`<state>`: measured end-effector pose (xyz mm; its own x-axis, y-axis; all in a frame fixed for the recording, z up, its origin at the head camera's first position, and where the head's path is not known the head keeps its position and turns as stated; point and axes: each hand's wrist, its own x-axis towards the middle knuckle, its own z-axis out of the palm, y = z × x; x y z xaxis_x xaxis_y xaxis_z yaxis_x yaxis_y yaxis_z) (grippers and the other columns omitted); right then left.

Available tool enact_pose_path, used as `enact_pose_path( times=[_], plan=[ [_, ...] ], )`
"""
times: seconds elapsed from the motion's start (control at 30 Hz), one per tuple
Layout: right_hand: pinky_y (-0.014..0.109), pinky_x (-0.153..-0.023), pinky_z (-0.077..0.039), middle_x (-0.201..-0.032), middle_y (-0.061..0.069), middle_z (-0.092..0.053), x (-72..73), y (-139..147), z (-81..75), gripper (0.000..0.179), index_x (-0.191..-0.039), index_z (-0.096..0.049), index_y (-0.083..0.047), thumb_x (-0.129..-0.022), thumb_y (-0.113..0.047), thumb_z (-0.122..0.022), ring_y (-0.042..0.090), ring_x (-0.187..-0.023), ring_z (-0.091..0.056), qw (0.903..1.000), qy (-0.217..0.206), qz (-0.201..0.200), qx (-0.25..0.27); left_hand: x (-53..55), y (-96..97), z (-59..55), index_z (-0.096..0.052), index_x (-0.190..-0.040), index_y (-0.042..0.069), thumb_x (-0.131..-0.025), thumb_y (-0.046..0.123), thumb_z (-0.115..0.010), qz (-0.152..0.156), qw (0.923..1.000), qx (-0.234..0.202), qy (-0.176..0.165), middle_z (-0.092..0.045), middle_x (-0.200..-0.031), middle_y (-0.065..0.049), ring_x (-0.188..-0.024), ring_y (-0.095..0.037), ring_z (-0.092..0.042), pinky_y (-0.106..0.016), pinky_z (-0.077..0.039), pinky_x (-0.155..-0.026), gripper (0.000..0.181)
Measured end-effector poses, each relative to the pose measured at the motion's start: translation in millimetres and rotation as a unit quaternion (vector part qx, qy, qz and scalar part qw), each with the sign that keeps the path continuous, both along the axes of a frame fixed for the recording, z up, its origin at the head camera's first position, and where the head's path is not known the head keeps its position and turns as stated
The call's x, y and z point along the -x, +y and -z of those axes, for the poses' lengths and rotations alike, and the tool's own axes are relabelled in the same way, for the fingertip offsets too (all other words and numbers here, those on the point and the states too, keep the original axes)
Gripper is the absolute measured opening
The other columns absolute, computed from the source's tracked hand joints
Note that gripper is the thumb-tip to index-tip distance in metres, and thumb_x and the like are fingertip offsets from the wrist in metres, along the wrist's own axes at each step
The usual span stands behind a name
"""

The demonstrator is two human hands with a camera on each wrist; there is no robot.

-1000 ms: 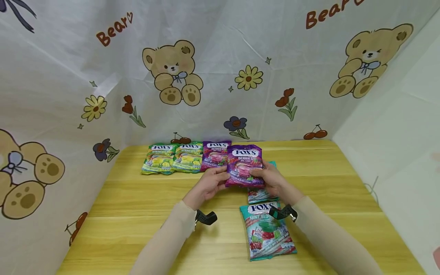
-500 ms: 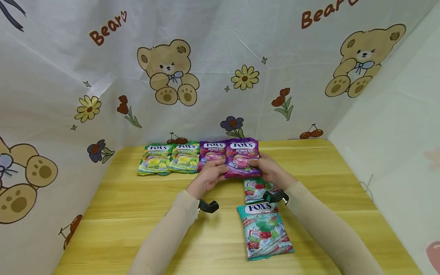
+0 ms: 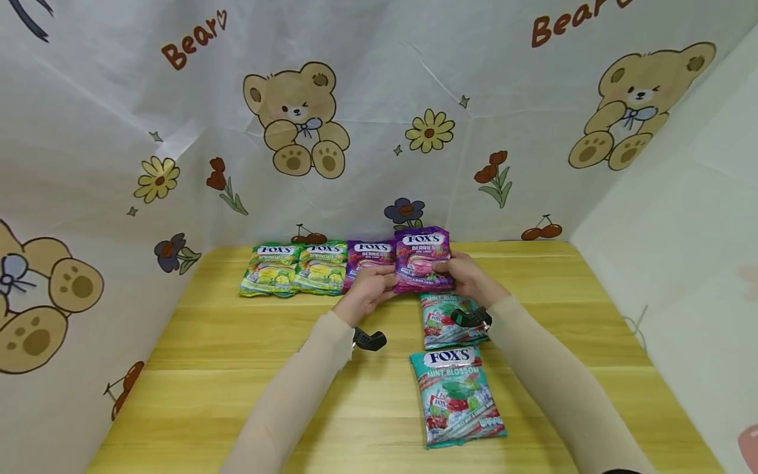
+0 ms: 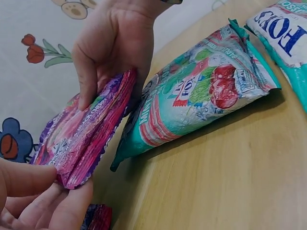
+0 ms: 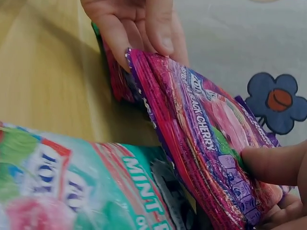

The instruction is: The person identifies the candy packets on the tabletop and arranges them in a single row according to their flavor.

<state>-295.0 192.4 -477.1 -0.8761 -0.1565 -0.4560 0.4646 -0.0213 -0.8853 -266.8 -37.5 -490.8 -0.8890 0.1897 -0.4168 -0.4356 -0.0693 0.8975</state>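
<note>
Both hands hold a purple Fox's Berries candy bag (image 3: 423,258) at the back of the table. My left hand (image 3: 372,289) pinches its lower left corner, thumb on top and fingers beneath, as the left wrist view shows. On the right edge, my right hand (image 3: 470,276) grips with the thumb pressed on the front. The bag is tilted and raised off the table. Left of it lies another purple Berries bag (image 3: 368,258), partly covered by my left hand. Just below it is a teal Mint Blossom bag (image 3: 444,322), its top hidden.
Two green-yellow Springtea bags (image 3: 270,268) lie at the back left, in line with the purple one. A second Mint Blossom bag (image 3: 457,398) lies nearer the front. Behind the wooden table (image 3: 237,395) hangs a white bear-print cloth (image 3: 367,85).
Both hands have moved the held Berries bag away from me, toward the back cloth. More of the Mint Blossom bag beneath it now shows.
</note>
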Motion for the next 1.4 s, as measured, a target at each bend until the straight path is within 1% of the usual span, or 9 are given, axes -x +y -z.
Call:
enact_pose_path(
  times=[0.2, 0.43, 0.6, 0.73, 0.87, 1.03, 1.13, 1.27, 1.4],
  plan=[
    [0.027, -0.076, -0.061, -0.117, 0.006, -0.064, 14.3, 0, 0.5, 0.064, -0.160, -0.035, -0.008, -0.101, -0.005, -0.060, 0.014, -0.089, -0.068, 0.9998, -0.008, 0.011, -0.018, 6.9, 5.4, 0.7, -0.052, -0.151, 0.004, -0.101, -0.005, -0.057, -0.008, 1.0000, -0.001, 0.002, -0.053, -0.154, -0.017, -0.140, -0.028, -0.053, -0.046, -0.051, -0.110, 0.051],
    [0.024, -0.080, -0.058, -0.138, 0.013, -0.056, 27.9, 3, 2.9, 0.066, -0.160, -0.035, -0.007, -0.100, -0.003, -0.061, 0.016, -0.102, -0.062, 0.9984, 0.005, 0.032, -0.046, 17.7, 17.3, 1.8, -0.056, -0.146, 0.001, -0.100, -0.007, -0.057, -0.031, 0.9985, 0.025, 0.038, -0.058, -0.147, -0.020, -0.134, -0.029, -0.059, -0.045, -0.053, -0.108, 0.047],
    [0.033, -0.097, -0.056, -0.147, 0.017, -0.051, 32.2, 4, 6.9, 0.065, -0.159, -0.037, -0.006, -0.099, -0.005, -0.064, 0.022, -0.114, -0.057, 0.9960, 0.016, 0.048, -0.073, 19.6, 25.0, 2.1, -0.061, -0.142, 0.002, -0.099, -0.004, -0.060, -0.049, 0.9937, 0.080, 0.062, -0.064, -0.140, -0.020, -0.119, -0.028, -0.067, -0.044, -0.061, -0.095, 0.044],
    [0.039, -0.113, -0.048, -0.155, 0.019, -0.046, 32.8, 4, 13.6, 0.066, -0.159, -0.038, -0.006, -0.099, -0.005, -0.066, 0.027, -0.127, -0.051, 0.9931, 0.024, 0.051, -0.103, 18.8, 27.7, 3.8, -0.065, -0.138, 0.003, -0.097, -0.002, -0.062, -0.062, 0.9882, 0.121, 0.070, -0.067, -0.135, -0.019, -0.110, -0.027, -0.071, -0.044, -0.064, -0.082, 0.041],
    [0.044, -0.120, -0.042, -0.159, 0.019, -0.042, 32.8, 6, 20.4, 0.071, -0.161, -0.035, -0.008, -0.098, -0.008, -0.069, 0.031, -0.137, -0.047, 0.9886, 0.017, 0.046, -0.143, 17.7, 27.6, 4.4, -0.068, -0.135, 0.002, -0.094, -0.004, -0.063, -0.065, 0.9856, 0.141, 0.068, -0.068, -0.134, -0.019, -0.112, -0.027, -0.071, -0.039, -0.064, -0.085, 0.041],
    [0.048, -0.123, -0.037, -0.160, 0.021, -0.040, 30.9, 10, 22.6, 0.074, -0.160, -0.035, -0.005, -0.097, -0.018, -0.072, 0.034, -0.139, -0.043, 0.9742, 0.034, 0.016, -0.223, 17.1, 25.7, 3.0, -0.071, -0.131, 0.003, -0.093, -0.004, -0.066, -0.062, 0.9832, 0.158, 0.067, -0.069, -0.132, -0.018, -0.113, -0.029, -0.071, -0.038, -0.062, -0.092, 0.038],
    [0.049, -0.123, -0.037, -0.158, 0.021, -0.042, 29.3, 11, 22.3, 0.075, -0.158, -0.037, -0.004, -0.097, -0.024, -0.073, 0.035, -0.136, -0.044, 0.9661, 0.044, -0.007, -0.254, 16.3, 23.7, 2.1, -0.073, -0.127, 0.004, -0.093, -0.002, -0.068, -0.063, 0.9807, 0.174, 0.064, -0.069, -0.132, -0.017, -0.110, -0.028, -0.073, -0.037, -0.062, -0.091, 0.035],
    [0.050, -0.118, -0.042, -0.154, 0.023, -0.047, 25.4, 12, 21.1, 0.074, -0.155, -0.040, 0.000, -0.097, -0.031, -0.073, 0.036, -0.131, -0.049, 0.9531, 0.069, -0.042, -0.292, 14.8, 20.7, 2.0, -0.076, -0.121, 0.003, -0.091, -0.001, -0.071, -0.072, 0.9778, 0.184, 0.071, -0.070, -0.129, -0.016, -0.104, -0.026, -0.074, -0.035, -0.064, -0.086, 0.031],
    [0.051, -0.114, -0.046, -0.147, 0.026, -0.052, 19.5, 14, 20.7, 0.072, -0.149, -0.048, 0.004, -0.095, -0.037, -0.073, 0.039, -0.127, -0.053, 0.9309, 0.101, -0.068, -0.344, 13.2, 19.1, 3.6, -0.078, -0.117, 0.002, -0.089, -0.001, -0.074, -0.077, 0.9760, 0.189, 0.077, -0.072, -0.126, -0.014, -0.098, -0.023, -0.075, -0.031, -0.064, -0.080, 0.029]
  ],
)
